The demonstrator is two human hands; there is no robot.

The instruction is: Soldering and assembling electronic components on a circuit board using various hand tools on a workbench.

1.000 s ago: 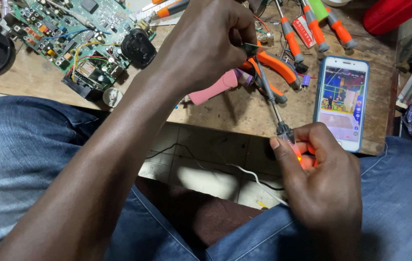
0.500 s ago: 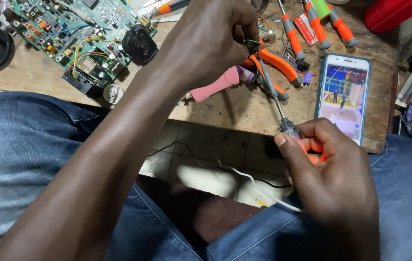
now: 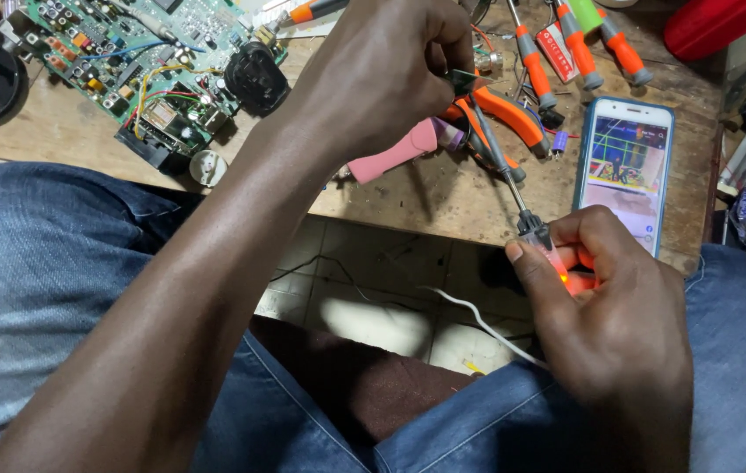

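My right hand (image 3: 614,320) grips the orange handle of a soldering iron (image 3: 513,188), its white cord trailing down over my lap. The iron's metal shaft slants up and left, and its tip meets a small dark part (image 3: 469,81) pinched in the fingertips of my left hand (image 3: 390,74). My left forearm crosses the view from the lower left. Both hands hover over the front edge of a worn wooden bench (image 3: 443,197). Just behind the iron lie orange-handled pliers (image 3: 509,114) and a pink-handled tool (image 3: 395,156).
A green circuit board (image 3: 141,52) with coloured wires lies at the back left beside a round black part (image 3: 255,79). Several orange screwdrivers (image 3: 535,57) lie at the back. A lit phone (image 3: 625,166) rests at the right. A red object (image 3: 710,26) sits far right.
My right hand and the iron's handle have shifted slightly right and down. My left hand keeps its pinch on the small part at the tip.
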